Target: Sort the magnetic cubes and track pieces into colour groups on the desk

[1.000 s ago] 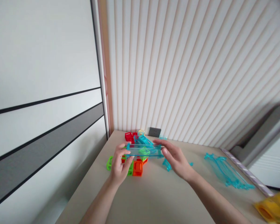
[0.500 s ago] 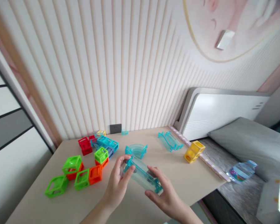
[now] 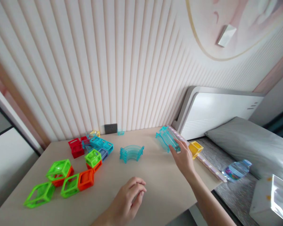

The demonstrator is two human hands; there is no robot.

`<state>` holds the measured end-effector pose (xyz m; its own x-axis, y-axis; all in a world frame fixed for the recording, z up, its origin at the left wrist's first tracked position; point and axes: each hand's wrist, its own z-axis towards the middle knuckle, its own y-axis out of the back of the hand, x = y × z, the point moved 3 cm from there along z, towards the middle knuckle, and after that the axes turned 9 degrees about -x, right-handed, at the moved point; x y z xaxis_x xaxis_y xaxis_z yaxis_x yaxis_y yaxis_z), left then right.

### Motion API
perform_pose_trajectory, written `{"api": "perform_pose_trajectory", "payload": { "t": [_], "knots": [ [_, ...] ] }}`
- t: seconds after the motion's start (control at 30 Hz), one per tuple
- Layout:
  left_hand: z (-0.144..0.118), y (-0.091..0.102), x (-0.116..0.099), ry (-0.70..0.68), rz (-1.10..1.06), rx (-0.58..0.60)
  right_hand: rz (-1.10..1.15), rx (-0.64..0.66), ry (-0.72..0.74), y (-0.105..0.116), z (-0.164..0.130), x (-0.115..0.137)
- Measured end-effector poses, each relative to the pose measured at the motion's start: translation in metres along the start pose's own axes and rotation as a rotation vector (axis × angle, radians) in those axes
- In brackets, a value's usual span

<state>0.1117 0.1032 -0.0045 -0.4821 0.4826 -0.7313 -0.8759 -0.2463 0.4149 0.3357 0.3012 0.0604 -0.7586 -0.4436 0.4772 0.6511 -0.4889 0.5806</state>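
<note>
The right hand (image 3: 182, 157) has its fingers laid on the near end of the stack of straight teal track pieces (image 3: 166, 137) by the table's (image 3: 155, 175) far right edge; whether they close around a piece is hidden. Just beyond sits a yellow block (image 3: 195, 148), partly covered. The left hand (image 3: 128, 201) rests loosely curled, holding nothing, wrist cut off below.

2 bare hands (image 3: 129, 201), forearms without sleeves.
</note>
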Motion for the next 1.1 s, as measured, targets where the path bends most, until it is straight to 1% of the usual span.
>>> {"api": "perform_pose_trajectory", "payload": {
  "t": [0.07, 0.13, 0.3, 0.37, 0.43, 0.53, 0.63, 0.7, 0.73, 0.83, 0.87, 0.9, 0.93, 0.97, 1.0, 1.03, 1.1],
  "knots": [
    [0.002, -0.002, -0.003, -0.004, -0.009, 0.058, -0.077, 0.038, 0.000, -0.014, 0.010, -0.006],
    [0.003, -0.003, -0.003, 0.010, -0.010, 0.095, -0.105, 0.084, 0.008, -0.028, 0.010, -0.005],
    [0.002, -0.005, -0.001, 0.042, 0.003, 0.151, -0.090, 0.185, 0.033, -0.058, -0.014, 0.006],
    [0.002, -0.004, -0.002, 0.042, 0.005, 0.171, -0.081, 0.217, 0.019, -0.066, -0.022, 0.007],
    [0.003, -0.004, -0.003, 0.045, 0.004, 0.187, -0.046, 0.221, -0.001, -0.070, -0.025, 0.007],
    [0.002, -0.004, -0.003, 0.087, -0.026, 0.196, 0.064, 0.148, -0.013, -0.061, -0.028, 0.009],
    [-0.001, -0.005, 0.003, 0.198, -0.119, 0.162, 0.230, -0.016, 0.024, -0.034, -0.045, 0.022],
    [-0.003, -0.006, 0.008, 0.292, -0.226, 0.094, 0.335, -0.098, 0.094, -0.013, -0.069, 0.037],
    [-0.004, -0.006, 0.010, 0.335, -0.293, 0.046, 0.375, -0.089, 0.152, -0.004, -0.084, 0.046],
    [-0.005, -0.007, 0.016, 0.450, -0.482, -0.096, 0.428, 0.039, 0.333, 0.011, -0.128, 0.074],
    [-0.005, -0.007, 0.018, 0.489, -0.521, -0.136, 0.431, 0.082, 0.358, 0.012, -0.139, 0.082],
    [-0.004, -0.007, 0.018, 0.532, -0.545, -0.168, 0.441, 0.116, 0.352, 0.012, -0.147, 0.089],
    [-0.003, -0.005, 0.019, 0.579, -0.553, -0.197, 0.461, 0.149, 0.317, 0.010, -0.151, 0.095],
    [-0.002, -0.004, 0.019, 0.621, -0.558, -0.224, 0.496, 0.181, 0.247, 0.008, -0.152, 0.099],
    [-0.001, -0.002, 0.018, 0.654, -0.565, -0.240, 0.546, 0.217, 0.143, 0.005, -0.150, 0.101],
    [0.001, 0.000, 0.016, 0.676, -0.577, -0.248, 0.607, 0.257, 0.009, 0.002, -0.147, 0.101],
    [0.004, 0.004, 0.013, 0.694, -0.626, -0.266, 0.754, 0.320, -0.323, -0.004, -0.139, 0.097]
  ]
}}
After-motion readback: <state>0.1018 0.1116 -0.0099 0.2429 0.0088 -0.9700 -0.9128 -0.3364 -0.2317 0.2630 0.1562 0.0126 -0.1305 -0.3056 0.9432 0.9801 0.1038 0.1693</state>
